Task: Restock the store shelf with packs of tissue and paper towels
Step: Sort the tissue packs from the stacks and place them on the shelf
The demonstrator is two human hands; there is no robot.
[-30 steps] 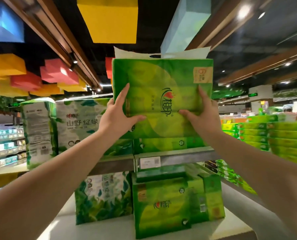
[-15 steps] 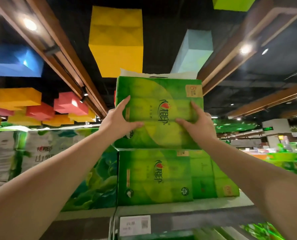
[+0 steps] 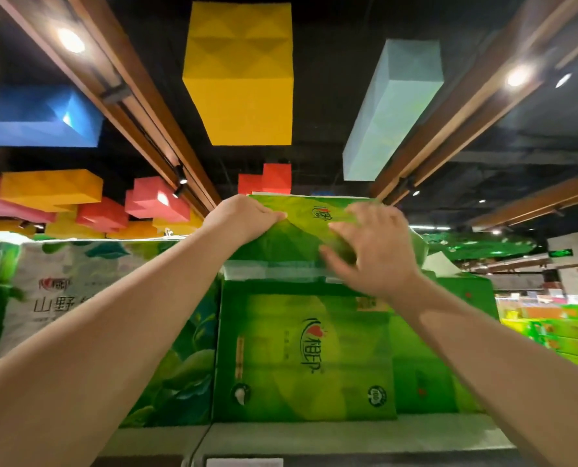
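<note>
A green tissue pack point(image 3: 302, 232) lies tipped back on top of another green tissue pack point(image 3: 304, 355) that stands on the top shelf point(image 3: 348, 436). My left hand point(image 3: 244, 219) grips the upper pack at its left top corner, fingers curled onto its face. My right hand point(image 3: 372, 249) is blurred and presses with spread fingers against the pack's right front. It hides that side of the pack.
Tall white-and-green paper packs point(image 3: 62, 298) fill the shelf to the left, touching the green stack. More green packs point(image 3: 425, 375) stand behind on the right. A price tag point(image 3: 244, 462) sits on the shelf rail. Further stacked green packs point(image 3: 567, 335) show at far right. Coloured blocks point(image 3: 240, 75) hang overhead.
The pack went up and back onto the lower green pack, its face now tilted away. Both hands shifted from its sides to its front upper part. My view tipped upward.
</note>
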